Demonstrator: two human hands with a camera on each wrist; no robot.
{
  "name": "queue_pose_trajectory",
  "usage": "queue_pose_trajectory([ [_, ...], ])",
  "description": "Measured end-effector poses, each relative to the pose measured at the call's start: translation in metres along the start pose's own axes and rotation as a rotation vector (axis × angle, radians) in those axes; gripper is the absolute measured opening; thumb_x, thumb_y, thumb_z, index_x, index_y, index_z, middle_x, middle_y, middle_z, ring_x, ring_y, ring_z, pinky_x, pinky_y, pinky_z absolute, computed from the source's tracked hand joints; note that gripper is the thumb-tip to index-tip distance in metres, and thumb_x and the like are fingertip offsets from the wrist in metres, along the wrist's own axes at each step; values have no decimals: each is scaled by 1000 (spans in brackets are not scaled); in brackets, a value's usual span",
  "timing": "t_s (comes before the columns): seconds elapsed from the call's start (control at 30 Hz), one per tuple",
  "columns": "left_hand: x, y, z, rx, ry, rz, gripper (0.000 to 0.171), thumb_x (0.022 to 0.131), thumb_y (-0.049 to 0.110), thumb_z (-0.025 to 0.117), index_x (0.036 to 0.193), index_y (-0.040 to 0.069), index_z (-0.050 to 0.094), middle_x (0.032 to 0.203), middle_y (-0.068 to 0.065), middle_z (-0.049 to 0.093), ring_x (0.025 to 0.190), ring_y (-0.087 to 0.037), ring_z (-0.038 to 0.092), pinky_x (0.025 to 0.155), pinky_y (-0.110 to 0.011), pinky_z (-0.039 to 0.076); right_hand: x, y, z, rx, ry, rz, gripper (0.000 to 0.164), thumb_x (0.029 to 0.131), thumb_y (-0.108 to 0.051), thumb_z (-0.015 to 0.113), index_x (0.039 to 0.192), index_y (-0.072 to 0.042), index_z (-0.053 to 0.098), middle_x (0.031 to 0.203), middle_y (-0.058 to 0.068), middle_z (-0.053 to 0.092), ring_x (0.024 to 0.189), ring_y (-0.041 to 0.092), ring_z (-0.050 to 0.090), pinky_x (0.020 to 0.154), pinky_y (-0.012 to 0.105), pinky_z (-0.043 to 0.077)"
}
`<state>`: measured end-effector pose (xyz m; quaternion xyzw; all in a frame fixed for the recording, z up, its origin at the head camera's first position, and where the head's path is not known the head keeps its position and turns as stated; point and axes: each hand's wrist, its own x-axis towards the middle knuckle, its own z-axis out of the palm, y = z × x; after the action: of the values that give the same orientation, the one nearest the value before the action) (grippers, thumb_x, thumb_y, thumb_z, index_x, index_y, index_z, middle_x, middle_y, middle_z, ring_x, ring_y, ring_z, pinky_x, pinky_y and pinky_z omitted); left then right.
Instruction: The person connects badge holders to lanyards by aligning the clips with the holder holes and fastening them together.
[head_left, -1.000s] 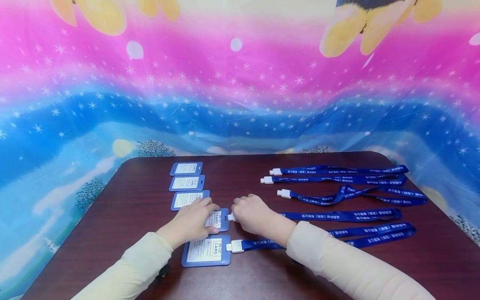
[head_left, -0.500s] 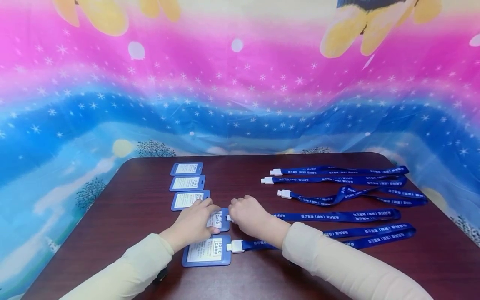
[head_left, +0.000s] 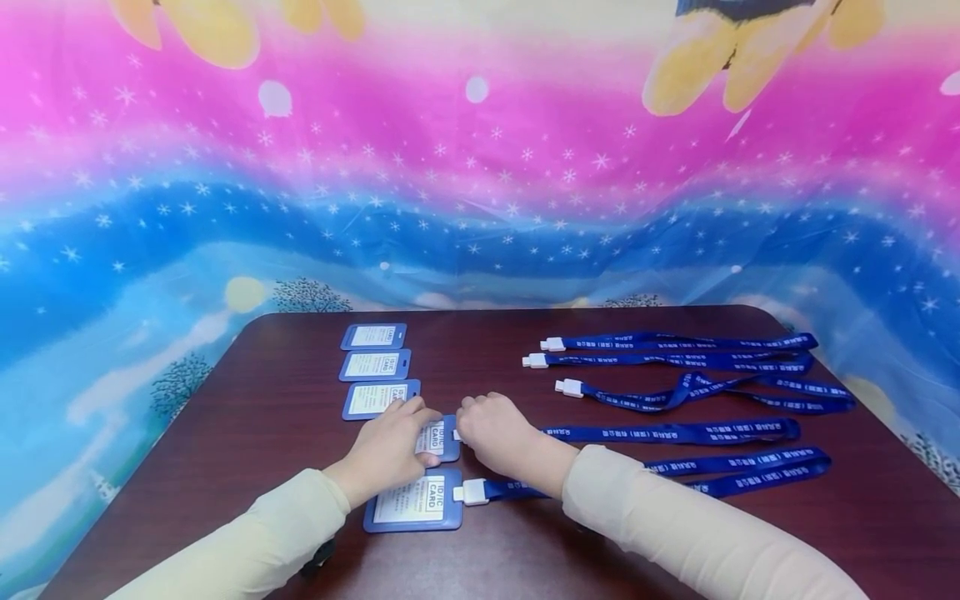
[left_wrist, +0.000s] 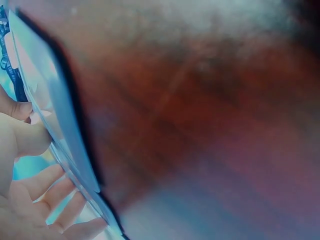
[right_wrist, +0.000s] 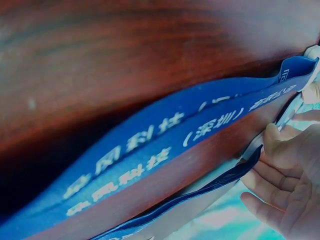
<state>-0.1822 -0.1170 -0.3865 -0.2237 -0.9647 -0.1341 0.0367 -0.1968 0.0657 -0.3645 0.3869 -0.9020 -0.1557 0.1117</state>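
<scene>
On the dark-red tabletop [head_left: 480,350], my left hand [head_left: 384,443] holds a blue-rimmed plastic badge holder [head_left: 438,438] between thumb and fingers; my right hand [head_left: 501,435] pinches a blue ribbon lanyard [head_left: 667,433]'s white plastic clip [right_wrist: 252,147], largely hidden.

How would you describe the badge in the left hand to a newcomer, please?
On the brown table, blue badges line up left of the lanyards. Take the second badge from the near edge, the only one the left hand grips.
</scene>
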Motion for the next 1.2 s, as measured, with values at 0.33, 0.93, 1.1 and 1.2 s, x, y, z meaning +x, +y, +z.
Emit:
queue_pose_trajectory([
  [0.33, 0, 1, -1, -15, 2, -10, 52, 76, 22, 85, 123, 8, 67, 110, -3, 60, 100, -22, 52, 87, -41, 53, 1, -2, 1, -53, 2, -10, 26, 89, -27, 75, 109, -10, 75, 86, 2, 68, 75, 13, 66, 71, 22, 55],
  [0.93, 0, 2, -1, -5, 7, -16, 52, 76, 23, 85, 123, 8, 68, 107, -2, 59, 96, -20, 52, 84, -40, 54, 3, -9, 3, -84, -16, 28, 28, 88, -27, 76, 109, -9, 75, 84, 4, 66, 76, 13, 66, 71, 24, 56],
  [1.1, 0, 1, 0, -7, 13, -16, 53, 75, 23, 86, 122, 9, 68, 107, -1, 59, 95, -19, 51, 83, -40, 54, 3, -11, 3, -92, -8, 33, 27, 89, -26, 76, 109, -8, 75, 84, 4, 66, 76, 14, 66, 71, 24, 56],
  [1.2, 0, 2, 0, -8, 8, -12, 52, 75, 23, 86, 122, 8, 68, 107, -1, 59, 96, -20, 52, 83, -41, 54, 2, -10, 4, -91, -12, 25, 27, 89, -26, 76, 109, -8, 75, 84, 4, 65, 76, 14, 66, 70, 25, 56],
])
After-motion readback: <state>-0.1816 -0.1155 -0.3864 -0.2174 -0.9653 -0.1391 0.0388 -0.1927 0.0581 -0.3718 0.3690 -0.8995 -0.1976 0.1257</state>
